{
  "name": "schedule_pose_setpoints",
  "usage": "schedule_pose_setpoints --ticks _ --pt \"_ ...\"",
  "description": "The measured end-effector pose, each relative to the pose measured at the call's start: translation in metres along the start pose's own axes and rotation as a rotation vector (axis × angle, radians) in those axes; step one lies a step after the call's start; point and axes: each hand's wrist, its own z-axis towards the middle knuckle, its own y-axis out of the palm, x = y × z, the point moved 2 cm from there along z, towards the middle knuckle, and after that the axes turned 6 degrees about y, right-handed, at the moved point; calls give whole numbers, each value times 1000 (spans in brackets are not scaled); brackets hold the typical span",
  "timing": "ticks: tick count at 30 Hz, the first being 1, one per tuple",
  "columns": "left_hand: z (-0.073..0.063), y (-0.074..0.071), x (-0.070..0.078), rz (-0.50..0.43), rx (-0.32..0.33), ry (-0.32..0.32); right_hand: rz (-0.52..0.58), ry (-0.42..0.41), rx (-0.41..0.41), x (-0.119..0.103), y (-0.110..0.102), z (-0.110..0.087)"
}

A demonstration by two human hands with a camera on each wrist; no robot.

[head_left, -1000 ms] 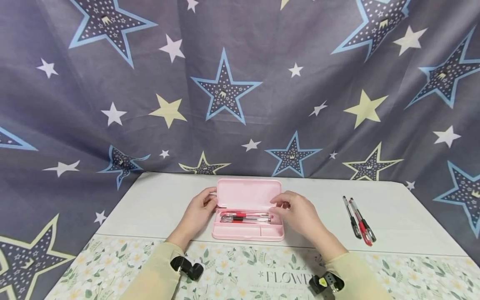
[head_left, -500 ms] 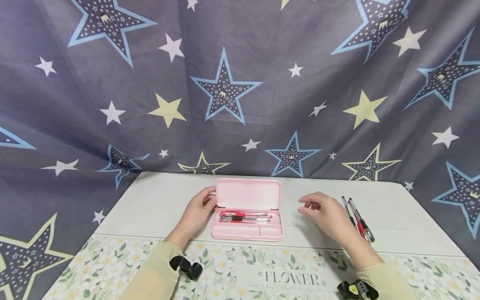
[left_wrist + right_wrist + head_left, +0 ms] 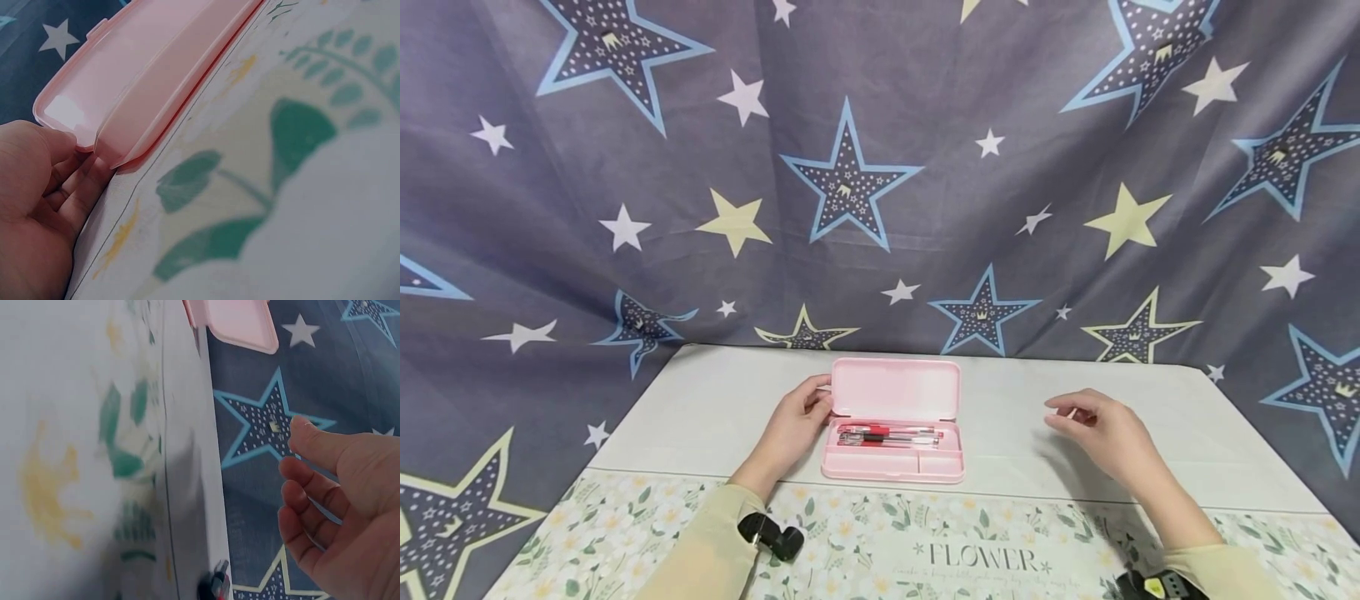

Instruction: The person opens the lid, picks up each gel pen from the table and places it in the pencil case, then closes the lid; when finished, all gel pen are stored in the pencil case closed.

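A pink pencil case (image 3: 868,462) lies with its lid (image 3: 897,390) raised at the back. Red and black gel pens (image 3: 880,432) rest in its long rear compartment. My left hand (image 3: 792,429) holds the case's left end, thumb at the corner of the lid (image 3: 69,103) and fingers behind it in the left wrist view. Well to the right of the case, my right hand (image 3: 1101,433) hovers above the table, its fingers loosely bent and holding nothing. The loose pens (image 3: 215,582) show only at the bottom of the right wrist view; in the head view the right hand and forearm hide them.
The white table (image 3: 700,417) has a floral mat (image 3: 842,542) printed with FLOWER along its front. A dark star-patterned curtain (image 3: 880,275) hangs right behind the table's back edge.
My right hand has left the case's right side and moved right, over the loose pens, which it now covers in the head view. My left hand has stayed at the case.
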Motion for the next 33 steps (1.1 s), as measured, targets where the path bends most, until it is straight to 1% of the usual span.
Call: schedule_pose_setpoints --ticks 4,10,17,21,28,30,33 --pt "0 0 -1 -1 0 9 -10 15 -15 9 -7 -1" --pt "-2 0 -2 -12 -1 2 -19 47 -35 23 -16 0" --pt "-1 -1 1 -12 0 4 -10 98 -113 45 -25 2" --pt "0 0 0 -1 4 7 19 89 -152 55 -26 3" --pt "2 1 -1 5 8 13 99 42 -214 73 -31 2" --pt "1 1 -1 10 14 15 90 58 -223 78 -31 2" --pt "0 1 0 8 14 19 87 118 -250 85 -31 0"
